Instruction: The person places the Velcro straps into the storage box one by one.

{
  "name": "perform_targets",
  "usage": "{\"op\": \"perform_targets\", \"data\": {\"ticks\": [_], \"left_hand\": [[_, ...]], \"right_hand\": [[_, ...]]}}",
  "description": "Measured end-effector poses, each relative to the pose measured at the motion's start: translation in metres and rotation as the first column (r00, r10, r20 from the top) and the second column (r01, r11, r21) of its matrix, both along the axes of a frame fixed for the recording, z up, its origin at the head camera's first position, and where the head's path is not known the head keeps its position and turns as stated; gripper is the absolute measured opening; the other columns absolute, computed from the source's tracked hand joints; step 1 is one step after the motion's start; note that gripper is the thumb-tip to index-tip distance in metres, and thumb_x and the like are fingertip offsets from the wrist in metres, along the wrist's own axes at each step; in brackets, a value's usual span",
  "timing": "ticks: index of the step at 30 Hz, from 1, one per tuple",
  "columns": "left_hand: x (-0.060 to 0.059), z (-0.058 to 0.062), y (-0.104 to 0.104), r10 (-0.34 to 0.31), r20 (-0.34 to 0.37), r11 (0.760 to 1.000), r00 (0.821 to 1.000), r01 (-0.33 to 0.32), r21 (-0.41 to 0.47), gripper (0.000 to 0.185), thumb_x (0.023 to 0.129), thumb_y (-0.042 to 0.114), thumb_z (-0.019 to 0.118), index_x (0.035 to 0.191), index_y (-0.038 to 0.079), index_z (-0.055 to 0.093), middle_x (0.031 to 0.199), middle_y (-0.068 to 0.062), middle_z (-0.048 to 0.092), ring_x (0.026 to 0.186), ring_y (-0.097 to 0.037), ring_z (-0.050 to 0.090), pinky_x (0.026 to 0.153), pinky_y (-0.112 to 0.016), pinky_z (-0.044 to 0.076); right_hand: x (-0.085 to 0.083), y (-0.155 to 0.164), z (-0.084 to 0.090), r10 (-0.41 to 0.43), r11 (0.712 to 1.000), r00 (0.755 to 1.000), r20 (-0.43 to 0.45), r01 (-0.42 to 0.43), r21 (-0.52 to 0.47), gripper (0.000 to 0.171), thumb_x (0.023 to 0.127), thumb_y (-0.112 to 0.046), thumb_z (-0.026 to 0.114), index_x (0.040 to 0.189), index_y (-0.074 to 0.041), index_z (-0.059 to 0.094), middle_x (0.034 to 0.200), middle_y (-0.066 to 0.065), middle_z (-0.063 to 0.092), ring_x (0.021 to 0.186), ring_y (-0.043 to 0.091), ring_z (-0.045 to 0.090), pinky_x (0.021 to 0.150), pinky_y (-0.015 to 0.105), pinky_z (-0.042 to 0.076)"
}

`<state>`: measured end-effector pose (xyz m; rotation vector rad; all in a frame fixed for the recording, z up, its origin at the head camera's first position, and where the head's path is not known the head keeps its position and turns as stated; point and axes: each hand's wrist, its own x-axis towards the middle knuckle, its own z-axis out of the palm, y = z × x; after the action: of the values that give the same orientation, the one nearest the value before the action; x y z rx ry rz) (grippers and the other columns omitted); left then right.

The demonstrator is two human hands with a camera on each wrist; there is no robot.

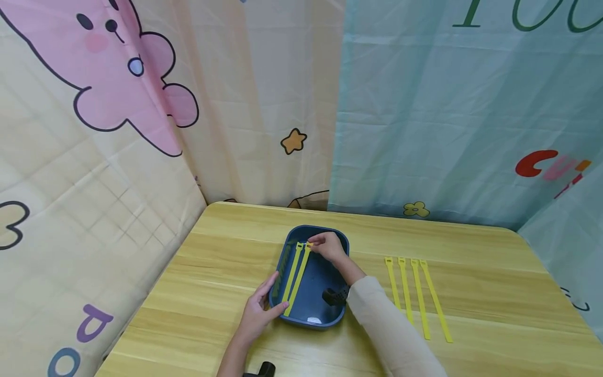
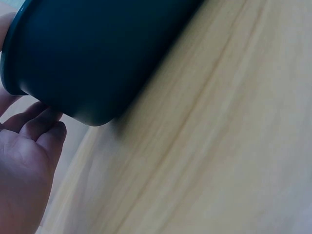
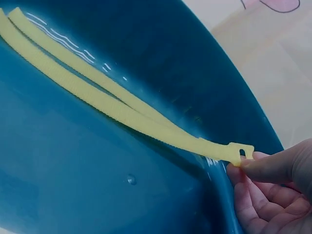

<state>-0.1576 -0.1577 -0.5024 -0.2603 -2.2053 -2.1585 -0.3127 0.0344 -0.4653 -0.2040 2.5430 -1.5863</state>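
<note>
A dark blue plastic tub stands on the wooden table, longer from front to back than across. Two yellow hook-and-loop cable ties lie lengthwise in its left half. My right hand pinches the slotted head of the right-hand cable tie near the tub's far end; thumb and fingertip meet on it in the right wrist view. Beside it lies the other cable tie. My left hand grips the tub's near left corner, thumb over the rim by the ties' near ends, fingers along the outer wall.
Several more yellow cable ties lie side by side on the table, right of the tub, partly behind the right sleeve. A black wrist device hangs over the tub's interior. Printed curtains surround the table's back and sides.
</note>
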Motion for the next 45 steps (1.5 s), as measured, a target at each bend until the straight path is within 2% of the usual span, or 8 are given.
{"op": "perform_targets", "data": {"ticks": [10, 16, 22, 28, 32, 36, 38, 45], "left_hand": [[0.000, 0.001, 0.000, -0.012, -0.016, 1.000, 1.000, 0.012, -0.006, 0.068, 0.080, 0.005, 0.070, 0.140, 0.002, 0.036, 0.145, -0.016, 0.028, 0.132, -0.030, 0.023, 0.103, -0.026, 0.023], [0.001, 0.001, 0.000, -0.014, -0.011, 1.000, 1.000, 0.014, -0.014, 0.069, 0.080, 0.006, 0.070, 0.140, 0.002, 0.036, 0.146, -0.015, 0.027, 0.133, -0.030, 0.022, 0.100, -0.016, 0.024], [0.002, -0.001, 0.000, -0.013, -0.035, 1.000, 0.999, 0.013, -0.016, 0.069, 0.080, 0.006, 0.070, 0.140, 0.002, 0.036, 0.146, -0.016, 0.027, 0.133, -0.032, 0.021, 0.100, -0.017, 0.024], [0.002, -0.003, 0.000, -0.023, -0.098, 0.998, 0.995, 0.018, -0.054, 0.067, 0.081, 0.004, 0.068, 0.140, 0.000, 0.035, 0.144, -0.020, 0.028, 0.131, -0.036, 0.023, 0.100, -0.018, 0.026], [0.001, -0.001, 0.001, -0.018, -0.062, 0.999, 0.998, 0.016, -0.036, 0.068, 0.081, 0.005, 0.069, 0.140, 0.001, 0.036, 0.145, -0.018, 0.028, 0.132, -0.035, 0.021, 0.100, -0.020, 0.025], [0.000, 0.002, 0.001, -0.007, -0.027, 1.000, 1.000, 0.007, -0.023, 0.068, 0.080, 0.005, 0.070, 0.140, 0.002, 0.037, 0.146, -0.015, 0.028, 0.133, -0.031, 0.021, 0.100, -0.018, 0.025], [0.000, 0.002, 0.001, -0.007, -0.031, 1.000, 0.999, 0.006, -0.025, 0.068, 0.080, 0.004, 0.070, 0.140, 0.002, 0.036, 0.146, -0.015, 0.028, 0.133, -0.031, 0.021, 0.100, -0.019, 0.025], [0.001, 0.004, 0.000, -0.007, -0.031, 1.000, 1.000, 0.006, -0.025, 0.069, 0.080, 0.007, 0.071, 0.140, 0.001, 0.036, 0.146, -0.016, 0.027, 0.133, -0.032, 0.021, 0.102, -0.029, 0.023]], "right_hand": [[0.000, 0.001, -0.004, -0.005, 0.998, 1.000, 0.018, 0.004, 0.055, 0.016, 0.081, 0.004, 0.065, 0.097, 0.004, 0.069, 0.081, 0.008, 0.063, 0.074, 0.017, 0.058, 0.068, 0.029, 0.052], [-0.001, 0.000, -0.006, -0.005, 1.000, 0.999, 0.048, 0.004, 0.014, 0.020, 0.081, 0.009, 0.062, 0.101, 0.008, 0.066, 0.084, 0.012, 0.065, 0.077, 0.019, 0.060, 0.071, 0.030, 0.053], [0.001, 0.000, -0.006, 0.001, 1.000, 0.998, 0.055, -0.001, -0.011, 0.022, 0.082, 0.010, 0.060, 0.104, 0.011, 0.063, 0.089, 0.016, 0.066, 0.082, 0.024, 0.063, 0.075, 0.033, 0.053], [0.003, 0.001, -0.005, -0.009, 1.000, 1.000, 0.028, 0.008, 0.029, 0.021, 0.084, 0.007, 0.060, 0.104, 0.010, 0.064, 0.092, 0.015, 0.066, 0.087, 0.026, 0.062, 0.077, 0.034, 0.052], [0.004, 0.002, -0.003, -0.030, 0.999, 1.000, 0.008, 0.030, 0.025, 0.019, 0.084, 0.004, 0.061, 0.102, 0.009, 0.065, 0.090, 0.014, 0.066, 0.085, 0.025, 0.061, 0.077, 0.035, 0.052], [0.003, 0.003, 0.000, -0.044, 0.999, 0.998, -0.038, 0.043, -0.006, 0.018, 0.085, -0.002, 0.063, 0.101, 0.006, 0.066, 0.090, 0.012, 0.066, 0.083, 0.023, 0.061, 0.076, 0.035, 0.052], [0.003, 0.003, 0.001, -0.041, 0.998, 0.997, -0.060, 0.039, -0.039, 0.018, 0.085, -0.004, 0.064, 0.101, 0.005, 0.067, 0.091, 0.012, 0.066, 0.083, 0.023, 0.061, 0.076, 0.034, 0.052], [0.012, 0.012, 0.018, 0.032, 0.988, 0.991, -0.127, -0.050, -0.143, 0.021, 0.084, -0.004, 0.065, 0.102, 0.007, 0.066, 0.093, 0.014, 0.066, 0.083, 0.024, 0.063, 0.076, 0.034, 0.053]]}}
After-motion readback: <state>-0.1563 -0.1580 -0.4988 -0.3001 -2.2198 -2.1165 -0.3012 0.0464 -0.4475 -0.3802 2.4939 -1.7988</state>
